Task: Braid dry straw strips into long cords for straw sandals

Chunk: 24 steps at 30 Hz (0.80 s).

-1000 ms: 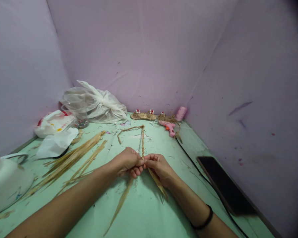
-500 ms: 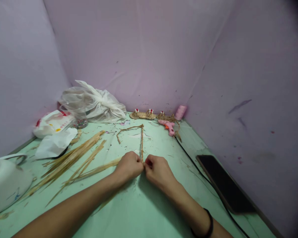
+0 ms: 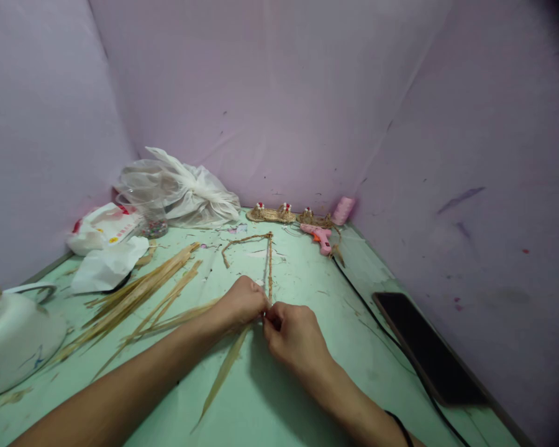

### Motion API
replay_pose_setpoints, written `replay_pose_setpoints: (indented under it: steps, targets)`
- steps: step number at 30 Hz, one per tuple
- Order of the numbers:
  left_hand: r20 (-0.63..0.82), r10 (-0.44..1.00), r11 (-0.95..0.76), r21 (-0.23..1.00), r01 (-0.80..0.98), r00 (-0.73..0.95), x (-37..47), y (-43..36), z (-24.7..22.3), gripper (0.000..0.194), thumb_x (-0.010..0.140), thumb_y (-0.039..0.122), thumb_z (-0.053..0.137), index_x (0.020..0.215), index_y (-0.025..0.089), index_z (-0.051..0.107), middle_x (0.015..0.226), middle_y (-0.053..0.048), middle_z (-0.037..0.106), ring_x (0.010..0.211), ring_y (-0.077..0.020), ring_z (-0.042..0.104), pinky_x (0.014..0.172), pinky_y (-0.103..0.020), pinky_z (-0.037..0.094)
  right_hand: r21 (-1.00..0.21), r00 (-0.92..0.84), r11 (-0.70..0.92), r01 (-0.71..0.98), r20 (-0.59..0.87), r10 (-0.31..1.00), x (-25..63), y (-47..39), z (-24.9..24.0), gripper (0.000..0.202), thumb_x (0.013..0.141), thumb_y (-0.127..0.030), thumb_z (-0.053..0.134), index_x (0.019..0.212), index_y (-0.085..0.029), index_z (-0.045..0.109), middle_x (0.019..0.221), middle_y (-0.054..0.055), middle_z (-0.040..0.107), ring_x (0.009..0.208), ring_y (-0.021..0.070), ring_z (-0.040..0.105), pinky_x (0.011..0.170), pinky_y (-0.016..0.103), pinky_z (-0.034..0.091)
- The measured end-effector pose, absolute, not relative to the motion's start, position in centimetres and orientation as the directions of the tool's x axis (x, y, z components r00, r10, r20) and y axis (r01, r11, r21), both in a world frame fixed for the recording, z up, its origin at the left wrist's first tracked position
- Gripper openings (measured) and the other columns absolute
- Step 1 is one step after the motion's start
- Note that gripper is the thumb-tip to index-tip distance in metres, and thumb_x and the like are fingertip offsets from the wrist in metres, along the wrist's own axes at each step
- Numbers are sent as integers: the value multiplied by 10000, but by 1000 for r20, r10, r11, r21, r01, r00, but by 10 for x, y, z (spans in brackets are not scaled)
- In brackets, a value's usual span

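Note:
A thin twisted cord (image 3: 270,267) of brown plant fibre runs from between my hands up the table, then bends left at its far end. My left hand (image 3: 248,303) is closed on the near end of the cord. Right beside it, my right hand (image 3: 294,332) pinches at the same end, fingertips meeting the left ones. A flat dried strip (image 3: 223,375) trails from under the hands toward the near left. The exact grip of the fingertips is partly hidden.
Dried fibre strips (image 3: 144,288) lie left, near a white bowl (image 3: 21,344). Behind stand a white plastic bag (image 3: 195,192), small woven slippers (image 3: 272,215), a pink thread spool (image 3: 343,211) and a pink glue gun (image 3: 317,236). Its black cable (image 3: 377,326) passes a phone (image 3: 428,347) at right.
My right hand has moved slightly nearer and left, under the left fingertips. More of the loose strip shows below my hands. The view has shifted a little.

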<state>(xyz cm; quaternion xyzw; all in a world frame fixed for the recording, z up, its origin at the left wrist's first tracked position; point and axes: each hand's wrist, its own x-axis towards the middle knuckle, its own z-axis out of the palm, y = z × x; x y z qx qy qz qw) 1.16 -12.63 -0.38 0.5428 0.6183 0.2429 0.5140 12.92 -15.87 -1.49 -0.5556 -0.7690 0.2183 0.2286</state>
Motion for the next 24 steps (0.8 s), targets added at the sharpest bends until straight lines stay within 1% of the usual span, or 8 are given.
replay_pose_setpoints:
  steps: [6,10,13,15,18,20,22,24]
  targets:
    - [-352,917,276,900,337,188,6,-123,-1,95,481,86,463,400,131,440,330,49,322,356,-44,251,379,-207,156,-708,-169,120,696,1,986,133,-150,-9,172,641,-336,576,582,-175,595,535,13,591,486,115,470,460,223,268]
    - [-395,896,328,896,300,201,2,-122,6,121,499,102,469,393,137,421,306,53,304,316,-34,219,364,-203,138,-863,-143,86,499,15,990,136,-141,-16,109,654,-268,547,697,-168,562,615,9,597,551,117,508,514,222,352]
    - [-408,886,334,892,305,222,0,-122,7,97,505,122,496,416,130,459,313,52,328,309,-34,228,361,-203,135,-925,-46,35,377,19,999,137,-134,-20,98,664,-223,507,730,-158,539,712,27,591,645,126,525,599,240,393]
    - [-389,890,315,902,297,238,0,-123,6,83,505,124,494,427,130,467,320,57,328,314,-33,223,365,-204,126,-970,-28,-99,221,-108,994,135,-133,-18,119,658,-223,510,757,-158,520,700,21,572,631,124,525,605,251,407]
    - [-367,899,295,910,291,239,2,-125,3,135,492,113,471,384,141,396,309,63,294,324,-27,198,375,-210,115,-920,-205,-390,-20,-378,903,128,-136,-12,138,660,-226,507,773,-148,496,611,5,536,526,105,501,525,240,409]
    - [-369,900,296,907,299,230,3,-125,0,147,487,114,463,376,146,373,307,62,288,331,-28,195,379,-214,120,-889,-266,-457,-16,-437,859,124,-139,-10,95,671,-219,495,727,-142,489,526,-19,483,442,76,430,429,197,340]
    - [-361,903,281,906,315,234,4,-124,-3,129,483,115,459,383,147,382,314,61,295,337,-32,201,380,-218,126,-910,-236,-410,68,-414,879,124,-140,-13,71,685,-217,485,665,-150,471,444,-61,385,372,46,310,369,174,222]
    - [-342,906,248,906,343,250,3,-123,-6,109,477,114,453,391,147,395,319,62,289,343,-37,200,379,-221,130,-932,-204,-319,170,-350,914,126,-137,-20,100,692,-221,478,620,-154,463,411,-83,313,356,36,230,367,179,164]
